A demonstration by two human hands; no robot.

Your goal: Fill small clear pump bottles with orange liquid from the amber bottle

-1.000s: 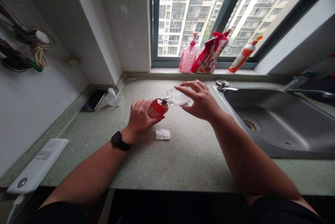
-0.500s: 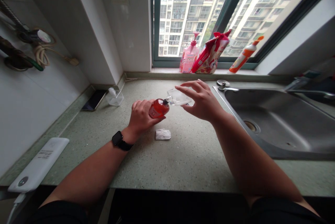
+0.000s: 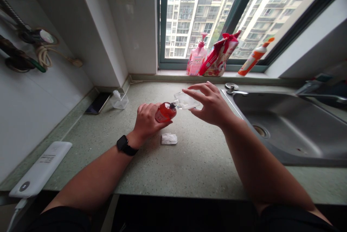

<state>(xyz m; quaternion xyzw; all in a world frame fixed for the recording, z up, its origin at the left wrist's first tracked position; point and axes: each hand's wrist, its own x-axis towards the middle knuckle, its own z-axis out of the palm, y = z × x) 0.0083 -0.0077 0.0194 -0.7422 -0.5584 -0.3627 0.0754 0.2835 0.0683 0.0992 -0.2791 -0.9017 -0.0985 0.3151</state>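
Observation:
My left hand is closed around a red bottle, its neck tilted up to the right. A clear bottle lies nearly sideways in my right hand, gripped between thumb and fingers. The two necks meet mouth to mouth; whether one sits inside the other I cannot tell. Below them on the counter rests a folded white tissue. Farther left stands a clear plastic container with a whitish pump top in it.
A phone lies at the back left, a white power bank at the front left. The steel sink is on the right. Along the sill stand a pink pump bottle, a red bag and an orange-white bottle.
Both hands keep their grip, and the bottles stay joined at the necks. The whole view has shifted only very slightly.

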